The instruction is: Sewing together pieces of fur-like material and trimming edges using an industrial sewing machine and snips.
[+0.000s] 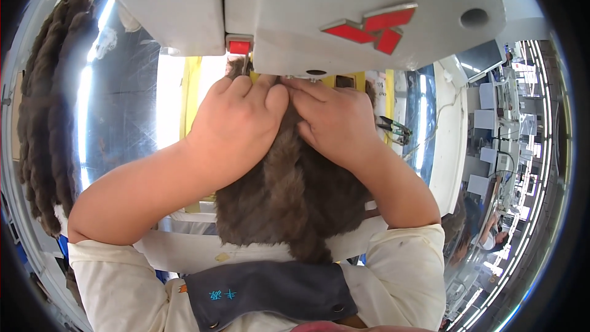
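Observation:
A large piece of brown fur [295,190] hangs over the near edge of the table, toward my body. Both my hands are on its far end, close under the head of a pale sewing machine [362,31]. My left hand [239,117] has its fingers curled in and pressed on the fur. Opposite it, my right hand [338,120] pinches the fur, thumb bent toward the forefinger. The two hands nearly touch in the middle. Under the machine head, the fingertips and the fur's far edge are partly hidden.
Long brown fur strips [52,98] hang at the far left beside a shiny metal tabletop [126,86]. Right of my right hand lies a small dark-handled tool, perhaps snippers [395,129]. A dark screen [478,60] stands at the upper right. Farther right, another person [491,237] sits among workbenches.

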